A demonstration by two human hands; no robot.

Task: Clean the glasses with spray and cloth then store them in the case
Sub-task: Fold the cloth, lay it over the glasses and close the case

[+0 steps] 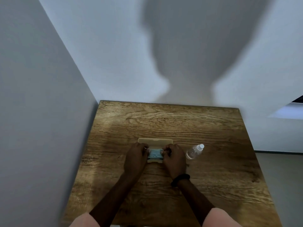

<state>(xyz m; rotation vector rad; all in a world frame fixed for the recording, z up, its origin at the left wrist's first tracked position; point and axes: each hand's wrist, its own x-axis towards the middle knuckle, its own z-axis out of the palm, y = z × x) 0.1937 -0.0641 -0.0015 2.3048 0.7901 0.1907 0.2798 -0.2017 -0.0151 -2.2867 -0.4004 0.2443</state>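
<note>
A beige glasses case [155,141] lies open in the middle of the wooden table [172,122], its lid flat toward the wall. A light blue cloth [155,154] lies in the case's near half. My left hand [135,158] and my right hand [174,158] sit at either end of the case, fingertips pinching the ends of the cloth. The glasses are not visible; whether they lie under the cloth I cannot tell. A small clear spray bottle [194,151] with a white cap lies on its side just right of my right hand.
White walls close off the table's far edge and left side. A black band [180,179] circles my right wrist. Grey floor [282,177] shows past the table's right edge.
</note>
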